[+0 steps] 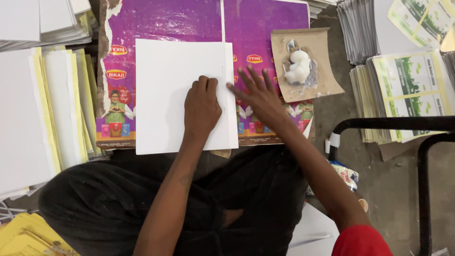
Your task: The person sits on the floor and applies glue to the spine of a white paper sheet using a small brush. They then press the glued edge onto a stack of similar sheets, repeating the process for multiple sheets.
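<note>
A white stack of paper sheets [166, 95] lies on a purple printed plastic sheet [189, 21]. My left hand [201, 106] is closed into a fist and presses down on the stack near its right edge. My right hand [258, 97] lies flat with fingers spread, its fingertips at the stack's right edge and its palm over the purple sheet. Just right of that hand, a brown card [327, 52] carries a blob of white paste [298, 66].
Piles of white and pale yellow sheets [52, 109] fill the left side. Stacks of green-and-white printed sheets [407, 90] stand at the right. A black metal frame [422, 156] crosses the lower right. Yellow sheets [23, 237] lie at the bottom left. A small packet [346, 175] is on the floor.
</note>
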